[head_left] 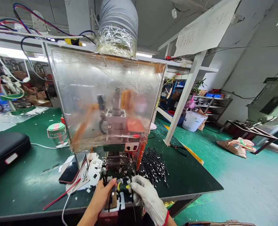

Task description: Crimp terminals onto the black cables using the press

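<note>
My left hand [102, 196], bare, is closed at the front of a bench press, with thumb and forefinger nearly together. Thin black cables [104, 179] stick up from its fingers, and another dark strip runs beneath the palm. My right hand [147, 196], in a white knitted glove with a red cuff, has its fingertips pinched together; what they hold is hidden. Between both hands lies a tool handle in black and yellow [123, 187]. The press [116, 125] stands behind a cloudy plastic guard [82, 81]. A pile of black cables with white tips [154, 166] lies to the right.
Left on the green bench [40, 175] are a phone [69, 171], a red stick [61, 194], a lidded jar [57, 135] and a black case [7, 153]. White scraps [95, 166] lie beside the press. A white post [183, 100] stands at the bench's right.
</note>
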Tool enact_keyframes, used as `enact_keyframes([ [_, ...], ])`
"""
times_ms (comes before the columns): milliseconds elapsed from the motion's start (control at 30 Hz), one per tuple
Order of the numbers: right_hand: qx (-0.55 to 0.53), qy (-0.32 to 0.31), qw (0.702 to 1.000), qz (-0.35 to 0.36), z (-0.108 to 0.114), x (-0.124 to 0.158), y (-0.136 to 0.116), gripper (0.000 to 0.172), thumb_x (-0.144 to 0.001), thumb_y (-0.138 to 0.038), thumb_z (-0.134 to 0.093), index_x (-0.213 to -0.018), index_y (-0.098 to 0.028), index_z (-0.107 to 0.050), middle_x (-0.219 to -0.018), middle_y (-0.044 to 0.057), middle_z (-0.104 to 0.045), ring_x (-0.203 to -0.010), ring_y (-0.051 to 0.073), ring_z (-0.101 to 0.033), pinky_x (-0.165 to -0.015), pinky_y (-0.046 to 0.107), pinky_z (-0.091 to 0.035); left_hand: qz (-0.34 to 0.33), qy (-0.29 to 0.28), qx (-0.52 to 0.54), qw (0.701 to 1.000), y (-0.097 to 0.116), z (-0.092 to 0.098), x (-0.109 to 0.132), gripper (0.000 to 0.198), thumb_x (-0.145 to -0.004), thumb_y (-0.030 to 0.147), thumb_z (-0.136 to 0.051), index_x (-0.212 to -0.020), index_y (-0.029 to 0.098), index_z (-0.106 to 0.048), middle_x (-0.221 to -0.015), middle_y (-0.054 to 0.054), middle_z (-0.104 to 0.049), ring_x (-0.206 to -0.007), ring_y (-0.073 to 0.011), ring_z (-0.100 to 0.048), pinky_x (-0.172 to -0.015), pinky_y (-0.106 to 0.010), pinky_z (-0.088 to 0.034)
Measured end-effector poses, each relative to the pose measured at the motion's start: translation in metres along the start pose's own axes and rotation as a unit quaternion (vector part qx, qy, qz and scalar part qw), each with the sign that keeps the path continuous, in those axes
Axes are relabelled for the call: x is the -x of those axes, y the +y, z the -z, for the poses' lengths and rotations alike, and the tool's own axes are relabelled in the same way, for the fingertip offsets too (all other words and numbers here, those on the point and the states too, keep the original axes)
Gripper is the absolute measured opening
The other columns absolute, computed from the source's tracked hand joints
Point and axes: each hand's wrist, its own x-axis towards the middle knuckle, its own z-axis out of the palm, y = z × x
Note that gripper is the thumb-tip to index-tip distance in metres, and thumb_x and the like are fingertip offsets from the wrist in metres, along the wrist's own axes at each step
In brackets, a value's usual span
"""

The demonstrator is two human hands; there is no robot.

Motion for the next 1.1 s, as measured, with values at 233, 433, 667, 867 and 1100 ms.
enact_keyframes([
  [233,0.022,0.024,0.999,-0.026,-0.025,-0.010,0.008,0.038,-0.068,-0.055,-0.057,-0.072,-0.018,-0.051,-0.045,-0.006,-0.051,-0.029,0.005,-0.037,-0.031,0.018,-0.030,0.032,-0.011,0.030,0.999,0.007,0.001,0.011,0.052,-0.049,0.069,-0.073,-0.048,0.019,-0.061,-0.047,0.002,-0.052,-0.047,-0.0139,-0.045,-0.049,-0.026,-0.039],
  [433,0.050,0.043,0.996,-0.054,-0.039,-0.021,0.006,0.031,-0.071,-0.050,-0.054,-0.074,-0.020,-0.049,-0.046,-0.008,-0.049,-0.031,0.007,-0.039,-0.031,0.018,-0.032,0.035,-0.004,0.025,0.999,-0.005,0.007,0.024,0.054,-0.047,0.072,-0.073,-0.048,0.019,-0.064,-0.048,0.001,-0.055,-0.047,-0.0139,-0.045,-0.049,-0.026,-0.039],
  [667,0.055,0.030,0.997,-0.045,-0.048,-0.036,0.003,0.030,-0.076,-0.048,-0.050,-0.080,-0.019,-0.049,-0.055,-0.005,-0.058,-0.029,0.005,-0.039,-0.031,0.019,-0.030,0.011,0.026,0.020,0.999,-0.006,0.027,0.033,0.055,-0.053,0.072,-0.071,-0.051,0.018,-0.066,-0.048,0.003,-0.051,-0.045,-0.0117,-0.039,-0.046,-0.025,-0.034],
  [867,0.033,0.029,0.997,-0.057,-0.052,-0.049,0.005,0.031,-0.077,-0.049,-0.051,-0.079,-0.019,-0.047,-0.055,-0.004,-0.060,-0.027,0.006,-0.040,-0.028,0.018,-0.028,0.019,0.070,0.071,0.995,-0.003,0.046,0.046,0.058,-0.050,0.073,-0.073,-0.052,0.016,-0.064,-0.042,0.011,-0.025,-0.040,-0.0060,-0.020,-0.039,-0.022,-0.017],
  [1100,-0.008,0.016,0.998,-0.062,-0.053,-0.062,0.014,0.031,-0.075,-0.048,-0.055,-0.078,-0.018,-0.047,-0.051,-0.003,-0.061,-0.026,0.007,-0.041,-0.027,0.017,-0.026,0.040,0.116,0.113,0.986,-0.002,0.054,0.053,0.058,-0.042,0.071,-0.079,-0.051,0.015,-0.065,-0.040,0.012,-0.024,-0.039,-0.0040,-0.016,-0.038,-0.020,-0.014],
])
